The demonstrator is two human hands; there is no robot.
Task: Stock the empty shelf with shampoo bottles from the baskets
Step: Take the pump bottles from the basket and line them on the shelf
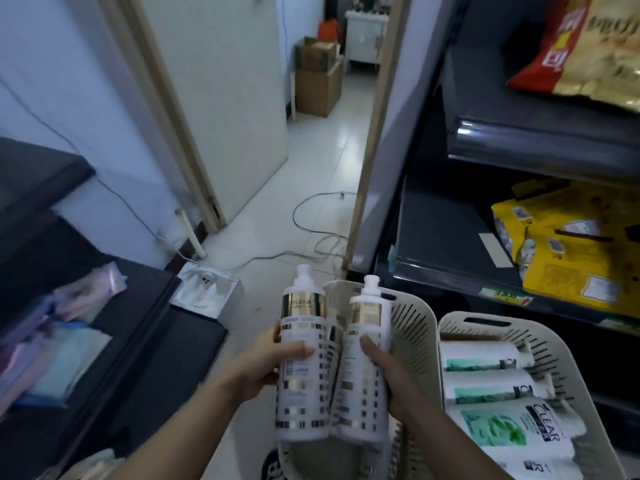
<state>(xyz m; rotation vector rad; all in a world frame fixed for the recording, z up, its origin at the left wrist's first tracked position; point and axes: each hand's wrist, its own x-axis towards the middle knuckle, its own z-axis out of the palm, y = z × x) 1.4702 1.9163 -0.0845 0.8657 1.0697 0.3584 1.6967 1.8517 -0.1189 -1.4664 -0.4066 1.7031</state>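
Observation:
My left hand grips a tall white and gold shampoo bottle upright. Right beside it, my right hand holds a second white and gold bottle, the two bottles touching. Both are lifted above a cream slotted basket at the bottom centre. A second cream basket to its right holds several white and green Clear shampoo bottles lying on their sides. A dark shelf board on the right has bare space at its left end.
The dark shelving unit on the right carries yellow snack bags and, one level up, a red and gold bag. A dark rack with pastel packets stands at left. Cables and a white box lie on the tiled floor; cardboard boxes sit beyond the doorway.

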